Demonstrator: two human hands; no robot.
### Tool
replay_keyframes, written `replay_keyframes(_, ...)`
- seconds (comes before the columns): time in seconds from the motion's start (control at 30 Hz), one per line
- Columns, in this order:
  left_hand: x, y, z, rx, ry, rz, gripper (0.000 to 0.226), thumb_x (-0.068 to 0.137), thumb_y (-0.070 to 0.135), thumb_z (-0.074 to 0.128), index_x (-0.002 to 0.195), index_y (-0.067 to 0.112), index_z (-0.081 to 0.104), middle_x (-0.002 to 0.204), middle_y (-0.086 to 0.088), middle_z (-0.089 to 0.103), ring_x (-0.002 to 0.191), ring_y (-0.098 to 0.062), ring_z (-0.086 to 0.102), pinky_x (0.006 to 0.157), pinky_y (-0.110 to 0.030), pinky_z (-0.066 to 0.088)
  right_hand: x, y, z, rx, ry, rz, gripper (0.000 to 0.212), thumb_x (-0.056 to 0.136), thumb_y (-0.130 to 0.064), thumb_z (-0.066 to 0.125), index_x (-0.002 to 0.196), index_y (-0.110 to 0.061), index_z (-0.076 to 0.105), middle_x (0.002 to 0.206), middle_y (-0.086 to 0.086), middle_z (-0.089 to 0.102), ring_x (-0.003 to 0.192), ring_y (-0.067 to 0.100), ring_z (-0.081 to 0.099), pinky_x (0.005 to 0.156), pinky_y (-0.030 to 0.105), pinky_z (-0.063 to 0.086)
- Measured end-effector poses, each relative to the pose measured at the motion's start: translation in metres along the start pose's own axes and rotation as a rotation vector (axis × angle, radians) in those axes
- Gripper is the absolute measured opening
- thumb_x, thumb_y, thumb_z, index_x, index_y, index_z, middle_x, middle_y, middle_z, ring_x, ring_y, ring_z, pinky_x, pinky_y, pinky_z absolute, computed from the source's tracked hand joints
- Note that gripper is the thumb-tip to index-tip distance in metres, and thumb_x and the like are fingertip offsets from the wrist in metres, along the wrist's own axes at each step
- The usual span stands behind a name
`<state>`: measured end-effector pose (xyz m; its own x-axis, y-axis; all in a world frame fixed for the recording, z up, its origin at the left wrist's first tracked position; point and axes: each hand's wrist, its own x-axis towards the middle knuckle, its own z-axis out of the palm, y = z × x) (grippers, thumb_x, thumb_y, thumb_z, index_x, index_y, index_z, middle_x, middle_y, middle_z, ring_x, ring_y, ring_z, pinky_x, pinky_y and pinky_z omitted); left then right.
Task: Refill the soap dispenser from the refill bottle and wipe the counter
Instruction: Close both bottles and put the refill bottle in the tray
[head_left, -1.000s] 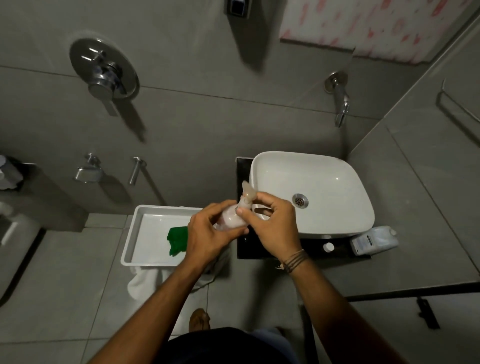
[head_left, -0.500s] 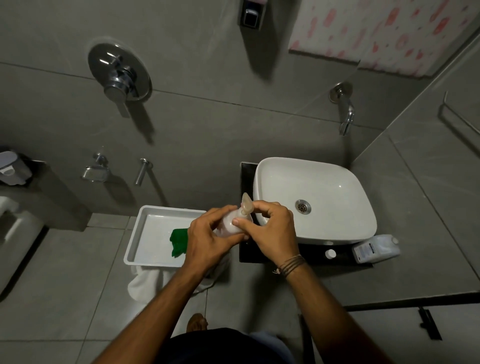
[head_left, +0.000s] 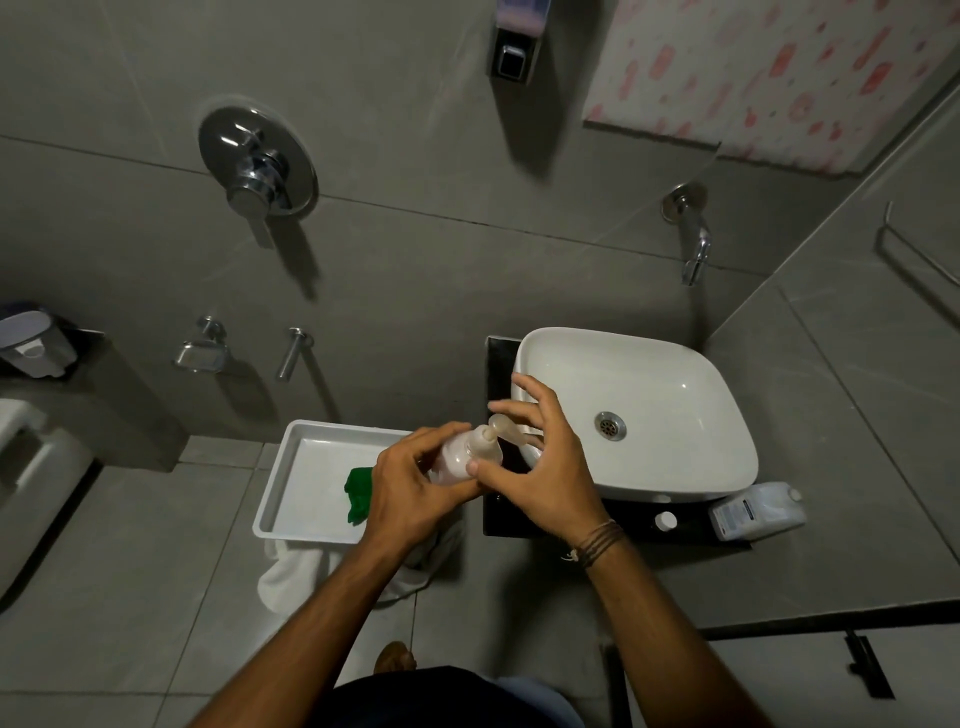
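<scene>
The left hand (head_left: 410, 493) wraps around the body of the soap dispenser (head_left: 460, 457), its grip closed firmly on the pale bottle, held in the air just off the 9 o'clock edge of the white basin (head_left: 675, 415). The right hand (head_left: 545, 467) sits at the pump head (head_left: 498, 426): thumb pressed low on the collar, index curled by the nozzle, the other fingers fanned loose, so this grip is a light pinch on the pump top and not a full clasp.

The refill bottle (head_left: 758, 512) lies on its side on the dark worktop (head_left: 623, 525) at about 4 o'clock from the basin, and a small white cap (head_left: 665, 519) rests apart from it, just toward 9 o'clock of the bottle. A green cloth (head_left: 358, 493) lies in the white tray (head_left: 291, 467) at 9 o'clock of the hands, untouched.

As a judgement: the step in hand is turning the pump on its thread (whether off before filling or back on after, the view cannot settle; the soap level inside is too dim to read). The loose cap hints the refill bottle has been opened. Wiping the worktop looks not yet begun.
</scene>
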<state>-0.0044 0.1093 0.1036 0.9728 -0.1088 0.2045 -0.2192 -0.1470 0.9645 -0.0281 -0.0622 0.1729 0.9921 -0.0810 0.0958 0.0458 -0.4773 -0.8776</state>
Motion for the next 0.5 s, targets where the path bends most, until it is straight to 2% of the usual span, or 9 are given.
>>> replay_keyframes(0.07, 0.0005, 0.0002, 0.0002, 0.004, -0.007, 0.001, 0.064, 0.069, 0.026, 0.100, 0.127, 0.018, 0.075, 0.117, 0.002, 0.078, 0.109, -0.018, 0.074, 0.088, -0.027, 0.062, 0.0009, 0.0009, 0.0002, -0.013, -0.040, 0.008, 0.086, 0.076, -0.025, 0.086, 0.146, -0.043, 0.039, 0.119, -0.027, 0.068, 0.117, -0.007, 0.060, 0.092, 0.010, 0.052)
replay_keyframes(0.17, 0.0003, -0.0023, 0.0009, 0.019, -0.016, -0.002, 0.066, 0.067, 0.024, 0.101, 0.127, 0.016, 0.075, 0.117, 0.001, 0.078, 0.108, -0.018, 0.074, 0.089, -0.029, 0.063, 0.0013, -0.0016, 0.0008, -0.100, 0.057, -0.012, 0.078, 0.073, -0.033, 0.089, 0.138, -0.043, 0.045, 0.100, -0.027, 0.070, 0.107, -0.005, 0.064, 0.095, 0.018, 0.053)
replay_keyframes(0.2, 0.0005, -0.0029, 0.0017, 0.020, -0.022, -0.002, 0.065, 0.068, 0.023, 0.101, 0.127, 0.015, 0.075, 0.117, 0.000, 0.078, 0.109, -0.018, 0.074, 0.090, -0.030, 0.064, 0.0016, -0.0020, 0.0000, -0.116, 0.060, -0.023, 0.080, 0.071, -0.037, 0.090, 0.137, -0.044, 0.045, 0.100, -0.028, 0.069, 0.107, -0.005, 0.063, 0.095, 0.019, 0.052)
replay_keyframes(0.27, 0.0010, -0.0031, 0.0036, 0.014, -0.029, -0.002, 0.064, 0.069, 0.022, 0.100, 0.127, 0.015, 0.075, 0.117, 0.000, 0.078, 0.109, -0.019, 0.074, 0.091, -0.033, 0.064, 0.0020, -0.0025, -0.0024, -0.099, 0.022, -0.048, 0.080, 0.070, -0.037, 0.089, 0.138, -0.039, 0.046, 0.110, -0.035, 0.065, 0.114, -0.007, 0.061, 0.098, 0.020, 0.052)
replay_keyframes(0.33, 0.0019, -0.0021, 0.0043, 0.012, -0.035, 0.001, 0.066, 0.068, 0.023, 0.101, 0.128, 0.016, 0.075, 0.118, 0.001, 0.078, 0.110, -0.019, 0.074, 0.091, -0.034, 0.064, 0.0021, -0.0026, -0.0027, -0.121, 0.025, -0.083, 0.073, 0.073, -0.029, 0.088, 0.137, -0.032, 0.052, 0.115, -0.042, 0.061, 0.114, -0.005, 0.062, 0.101, 0.028, 0.056)
replay_keyframes(0.43, 0.0011, -0.0017, 0.0046, 0.036, -0.074, 0.020, 0.067, 0.065, 0.028, 0.102, 0.126, 0.018, 0.076, 0.117, 0.003, 0.078, 0.110, -0.018, 0.074, 0.090, -0.039, 0.064, 0.0033, -0.0055, -0.0010, -0.207, 0.093, -0.086, 0.069, 0.072, -0.038, 0.089, 0.130, -0.038, 0.053, 0.099, -0.026, 0.071, 0.100, 0.001, 0.068, 0.091, 0.026, 0.060)
replay_keyframes(0.5, -0.0006, 0.0003, 0.0058, 0.030, -0.092, 0.017, 0.064, 0.066, 0.031, 0.100, 0.125, 0.025, 0.076, 0.115, 0.007, 0.078, 0.109, -0.017, 0.074, 0.089, -0.040, 0.065, 0.0054, -0.0065, -0.0058, -0.236, 0.022, -0.076, 0.078, 0.068, -0.047, 0.089, 0.135, -0.043, 0.048, 0.103, -0.022, 0.071, 0.105, 0.002, 0.066, 0.093, 0.021, 0.056)
